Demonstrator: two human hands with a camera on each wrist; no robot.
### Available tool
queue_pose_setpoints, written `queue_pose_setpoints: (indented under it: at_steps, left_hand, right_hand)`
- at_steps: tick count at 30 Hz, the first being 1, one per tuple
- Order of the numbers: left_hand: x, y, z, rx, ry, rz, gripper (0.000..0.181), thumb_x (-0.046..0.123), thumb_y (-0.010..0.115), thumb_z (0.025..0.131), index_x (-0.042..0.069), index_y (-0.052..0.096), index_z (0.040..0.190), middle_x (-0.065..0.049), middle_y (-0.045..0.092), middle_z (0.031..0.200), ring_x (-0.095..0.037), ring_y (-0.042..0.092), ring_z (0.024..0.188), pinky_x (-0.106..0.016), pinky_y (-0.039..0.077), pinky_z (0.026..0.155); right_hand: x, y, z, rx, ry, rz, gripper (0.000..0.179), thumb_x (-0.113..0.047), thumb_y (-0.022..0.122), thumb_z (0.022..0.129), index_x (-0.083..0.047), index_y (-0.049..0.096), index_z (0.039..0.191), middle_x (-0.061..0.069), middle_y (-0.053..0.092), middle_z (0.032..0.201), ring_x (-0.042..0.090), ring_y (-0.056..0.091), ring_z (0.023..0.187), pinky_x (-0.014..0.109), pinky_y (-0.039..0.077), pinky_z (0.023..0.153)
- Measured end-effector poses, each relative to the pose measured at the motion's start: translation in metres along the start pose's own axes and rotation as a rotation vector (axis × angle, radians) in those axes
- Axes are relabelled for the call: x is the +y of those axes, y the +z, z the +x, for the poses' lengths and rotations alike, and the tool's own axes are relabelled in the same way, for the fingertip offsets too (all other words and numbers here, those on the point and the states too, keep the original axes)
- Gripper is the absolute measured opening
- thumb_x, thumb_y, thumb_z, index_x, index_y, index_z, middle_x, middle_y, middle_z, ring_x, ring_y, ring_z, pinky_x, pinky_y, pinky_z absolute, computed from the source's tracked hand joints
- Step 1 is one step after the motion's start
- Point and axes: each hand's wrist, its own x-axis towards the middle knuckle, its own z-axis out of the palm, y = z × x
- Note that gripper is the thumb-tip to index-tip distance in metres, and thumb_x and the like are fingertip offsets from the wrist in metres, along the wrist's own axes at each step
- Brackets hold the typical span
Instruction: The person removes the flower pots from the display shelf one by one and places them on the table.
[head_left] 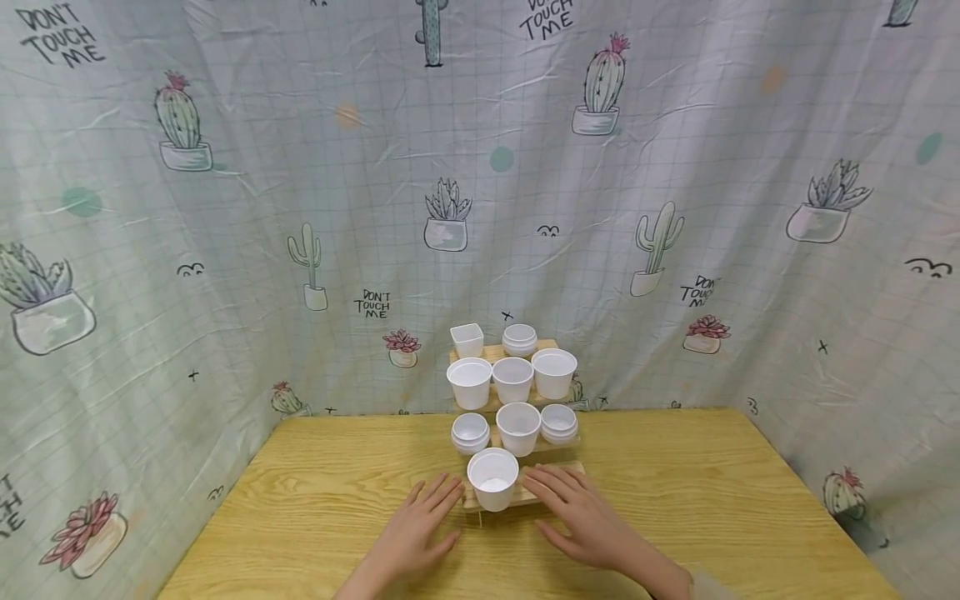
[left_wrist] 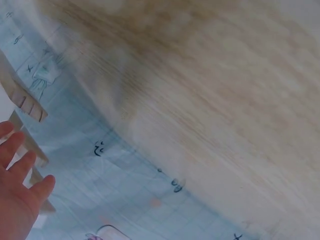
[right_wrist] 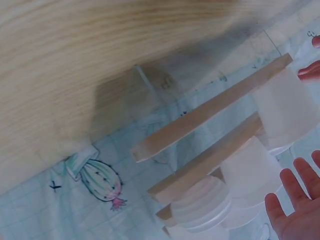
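Observation:
Between my two hands stands a stepped wooden rack [head_left: 527,493] holding white pots. A round white pot [head_left: 492,479] sits on its lowest step, left of the middle. My left hand [head_left: 420,529] is at that step's left end, fingers straight and nothing held. My right hand [head_left: 581,517] is at the right part of the same step, fingertips close to the pot, also holding nothing. In the left wrist view my left hand [left_wrist: 17,195] shows spread fingers beside the step ends. The right wrist view shows my right hand [right_wrist: 297,210] with fingers extended near the pots.
Higher steps carry a squat jar [head_left: 470,433], a tapered cup [head_left: 518,428], another squat jar [head_left: 558,423], three wider pots including the middle one [head_left: 513,379], a square pot [head_left: 467,340] and a ridged jar [head_left: 520,340]. A cactus-print curtain [head_left: 510,267] hangs behind the wooden table [head_left: 337,467].

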Motion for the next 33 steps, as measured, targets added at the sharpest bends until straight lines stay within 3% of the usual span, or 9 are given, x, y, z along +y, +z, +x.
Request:
queue_pose_setpoints:
  at_steps: [6,9,15,22,33]
  left_hand:
    - [-0.001,0.002,0.006,0.022,0.044,0.005,0.058,0.034,0.066,0.076,0.009,0.051,0.126,-0.007,0.052,0.129,-0.029,0.047,0.12,-0.05,0.041,0.092]
    - [-0.001,0.003,0.008,0.02,0.05,0.014,0.056,0.035,0.066,0.076,0.01,0.052,0.125,-0.007,0.052,0.129,-0.029,0.046,0.121,-0.05,0.041,0.092]
    - [-0.001,0.005,0.008,0.004,0.048,0.012,0.055,0.035,0.064,0.077,0.011,0.052,0.124,-0.006,0.051,0.13,-0.028,0.045,0.122,-0.05,0.039,0.094]
    - [-0.003,0.009,0.004,-0.011,0.05,0.016,0.054,0.036,0.064,0.078,0.01,0.053,0.124,-0.004,0.051,0.13,-0.027,0.044,0.123,-0.05,0.038,0.096]
    - [-0.003,0.01,0.003,-0.051,0.023,-0.006,0.055,0.036,0.063,0.078,0.011,0.051,0.126,-0.003,0.051,0.13,-0.026,0.044,0.123,-0.051,0.038,0.095]
  right_hand:
    - [-0.002,0.004,0.013,0.008,-0.019,-0.001,0.052,-0.033,0.06,0.082,-0.013,0.047,0.129,0.004,0.049,0.131,0.02,0.047,0.118,0.041,0.039,0.092]
    - [-0.003,0.008,0.019,0.019,-0.032,-0.016,0.053,-0.033,0.063,0.08,-0.013,0.048,0.127,0.003,0.05,0.13,0.019,0.047,0.117,0.039,0.038,0.093]
    - [-0.004,0.012,0.031,0.008,-0.05,-0.049,0.052,-0.04,0.057,0.083,-0.014,0.048,0.127,0.004,0.048,0.132,0.019,0.046,0.117,0.039,0.038,0.093]
    - [-0.009,0.015,0.045,-0.031,-0.05,-0.063,0.061,-0.036,0.064,0.076,-0.016,0.045,0.131,0.005,0.045,0.135,0.021,0.044,0.119,0.041,0.038,0.092]
    - [-0.008,0.024,0.056,-0.029,-0.079,-0.139,0.058,-0.041,0.06,0.078,-0.021,0.044,0.131,0.007,0.045,0.135,0.024,0.044,0.119,0.042,0.037,0.094]
